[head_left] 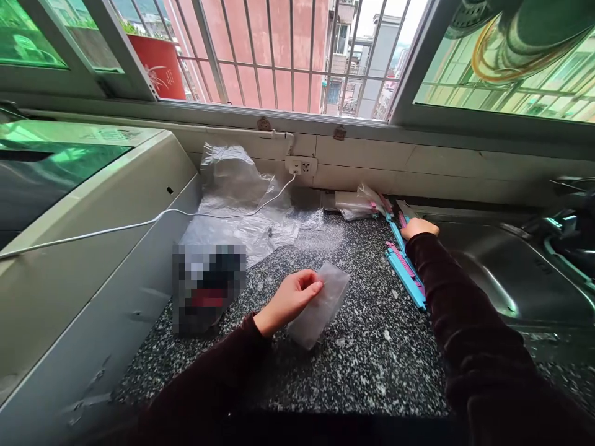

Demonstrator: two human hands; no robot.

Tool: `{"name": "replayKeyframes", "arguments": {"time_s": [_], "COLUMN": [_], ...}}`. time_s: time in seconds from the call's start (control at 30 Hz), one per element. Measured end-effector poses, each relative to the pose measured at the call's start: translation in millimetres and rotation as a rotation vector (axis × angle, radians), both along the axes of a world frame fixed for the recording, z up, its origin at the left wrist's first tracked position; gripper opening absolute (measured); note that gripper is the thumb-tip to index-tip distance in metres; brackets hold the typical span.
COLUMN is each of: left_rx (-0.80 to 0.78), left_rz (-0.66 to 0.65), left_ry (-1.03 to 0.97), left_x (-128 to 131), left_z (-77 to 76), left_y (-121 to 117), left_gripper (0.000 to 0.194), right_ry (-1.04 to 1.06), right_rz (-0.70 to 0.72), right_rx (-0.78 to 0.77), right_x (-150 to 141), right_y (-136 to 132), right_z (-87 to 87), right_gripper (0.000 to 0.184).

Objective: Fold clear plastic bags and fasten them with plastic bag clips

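My left hand [289, 300] pinches the top edge of a small clear plastic bag [320, 305] that lies on the speckled dark countertop [367, 365]. My right hand [418, 228] reaches far forward and rests on a bundle of long blue and pink sealing clips [405, 269] lying beside the sink; whether the fingers grip a clip is hidden by the hand. Both arms wear dark sleeves.
A steel sink [502, 272] sits at the right. A large white appliance [69, 248] fills the left, with a white cable [186, 214] running to a wall socket [301, 166]. Crumpled clear plastic sheets [242, 204] lie at the back, more bags [356, 203] near the clips.
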State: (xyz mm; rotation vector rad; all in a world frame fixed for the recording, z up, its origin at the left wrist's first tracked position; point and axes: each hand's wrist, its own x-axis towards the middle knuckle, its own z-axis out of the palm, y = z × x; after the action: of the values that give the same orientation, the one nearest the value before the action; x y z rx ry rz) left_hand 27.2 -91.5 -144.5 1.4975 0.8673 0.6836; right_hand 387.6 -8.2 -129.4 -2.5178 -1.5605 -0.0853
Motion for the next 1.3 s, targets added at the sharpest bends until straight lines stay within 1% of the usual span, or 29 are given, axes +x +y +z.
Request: {"name": "replayKeyframes", "arguments": {"time_s": [0.13, 0.2, 0.27, 0.3, 0.33, 0.37, 0.43, 0.5, 0.53, 0.6, 0.67, 0.73, 0.83, 0.9, 1.0, 1.1, 1.2, 1.3], "left_rx": [0.001, -0.001, -0.003, -0.007, -0.014, -0.024, -0.056, -0.093, -0.110, -0.129, -0.120, -0.101, -0.109, -0.147, -0.212, -0.206, -0.173, -0.178], "left_rz": [-0.001, 0.006, 0.014, 0.020, 0.027, 0.034, 0.046, 0.062, 0.073, 0.101, 0.137, 0.180, 0.226, 0.221, 0.164, 0.104, 0.103, 0.101], "left_ry": [-0.010, -0.021, -0.039, -0.052, -0.069, -0.088, -0.127, -0.165, -0.183, -0.199, -0.187, -0.176, -0.206, -0.240, -0.275, -0.276, -0.258, -0.262], "left_x": [1, 1, 2, 2, 2, 2, 2, 3, 2, 2, 1, 0, 0, 0, 1, 1, 0, -1], "left_z": [-1.3, -2.1, -2.8, -3.1, -3.1, -3.0, -2.2, -0.8, -0.1, 1.2, 1.7, 1.5, 0.8, 0.5, 0.7, 0.6, -0.5, -1.3], "left_y": [0, 0, 0, 0, 0, 0, -1, -1, -1, 0, 2, 4, 5, 5, 4, 4, 4, 4], "left_gripper": [0.023, 0.023, 0.023, 0.023, 0.023, 0.023, 0.022, 0.021, 0.021, 0.022, 0.021, 0.020, 0.020, 0.020, 0.026, 0.026, 0.022, 0.026], "right_ry": [-0.003, -0.010, -0.010, 0.000, 0.035, 0.087, 0.209, 0.314, 0.362, 0.477, 0.583, 0.621, 0.569, 0.508, 0.452, 0.426, 0.404, 0.399], "right_rz": [-0.146, -0.185, -0.194, -0.176, -0.119, -0.040, 0.180, 0.419, 0.511, 0.623, 0.654, 0.667, 0.710, 0.743, 0.774, 0.786, 0.784, 0.781], "right_rx": [-0.101, -0.109, -0.068, -0.025, 0.063, 0.174, 0.349, 0.461, 0.485, 0.496, 0.495, 0.505, 0.524, 0.548, 0.593, 0.605, 0.586, 0.569], "right_x": [-9, -15, -23, -29, -38, -49, -77, -109, -124, -150, -167, -175, -176, -175, -173, -174, -174, -174], "right_y": [-4, -9, -20, -28, -39, -51, -78, -106, -118, -136, -145, -147, -146, -145, -144, -145, -145, -144], "right_z": [11.9, 21.6, 32.0, 36.8, 40.8, 43.6, 45.0, 40.8, 37.0, 27.6, 17.5, 8.0, -3.6, -9.2, -14.4, -16.2, -16.9, -18.7], "right_gripper": [0.020, 0.018, 0.018, 0.018, 0.018, 0.018, 0.018, 0.018, 0.016, 0.014, 0.012, 0.010, 0.008, 0.006, 0.004, 0.005, 0.007, 0.008]}}
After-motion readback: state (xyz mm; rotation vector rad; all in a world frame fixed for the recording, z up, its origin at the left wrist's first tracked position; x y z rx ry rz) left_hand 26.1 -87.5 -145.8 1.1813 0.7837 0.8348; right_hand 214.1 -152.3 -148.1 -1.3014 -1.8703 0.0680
